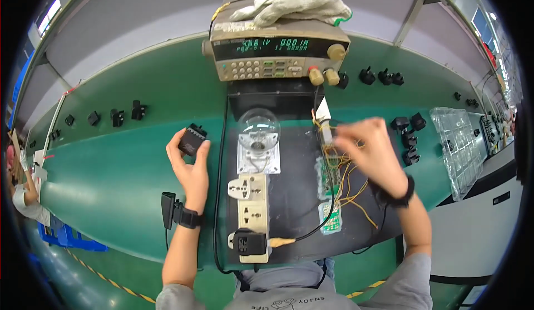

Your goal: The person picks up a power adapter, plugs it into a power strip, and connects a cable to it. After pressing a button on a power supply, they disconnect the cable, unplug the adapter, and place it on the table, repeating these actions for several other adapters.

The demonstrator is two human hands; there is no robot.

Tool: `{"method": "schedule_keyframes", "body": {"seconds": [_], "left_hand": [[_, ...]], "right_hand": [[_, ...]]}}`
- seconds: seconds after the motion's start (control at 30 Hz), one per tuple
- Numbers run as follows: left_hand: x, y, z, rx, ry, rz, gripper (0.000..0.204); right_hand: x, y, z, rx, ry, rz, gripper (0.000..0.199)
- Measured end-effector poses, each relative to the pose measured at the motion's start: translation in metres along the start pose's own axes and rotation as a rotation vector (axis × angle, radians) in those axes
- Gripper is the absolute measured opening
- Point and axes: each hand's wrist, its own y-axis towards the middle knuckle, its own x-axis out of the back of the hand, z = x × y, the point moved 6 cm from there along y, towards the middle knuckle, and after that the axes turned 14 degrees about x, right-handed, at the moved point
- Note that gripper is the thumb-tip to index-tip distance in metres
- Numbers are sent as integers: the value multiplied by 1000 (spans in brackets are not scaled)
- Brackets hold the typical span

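The right of the two hands [374,149] is blurred

a green bench [111,182] carries a black mat [297,182], adapters [138,110] and a clear tray [457,154].

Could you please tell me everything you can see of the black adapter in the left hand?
The black adapter is a boxy, plastic-looking block with pale markings and what seem to be dark prongs at its far end. The left hand grips it, slightly tilted, between thumb and fingers; whether it touches the green bench is unclear.
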Motion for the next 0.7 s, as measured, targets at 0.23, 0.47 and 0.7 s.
{"method": "schedule_keyframes", "body": {"seconds": [0.23,0.47,0.7], "left_hand": [[-49,65,29,-121,346,-63,41],[-56,116,54,15,363,-188,78],[-33,109,58,-50,148,-400,74]], "right_hand": [[-50,25,-231,-223,-190,-278,58],[-47,49,-220,-237,138,-158,48],[2,15,-120,-208,465,-281,52]]}}
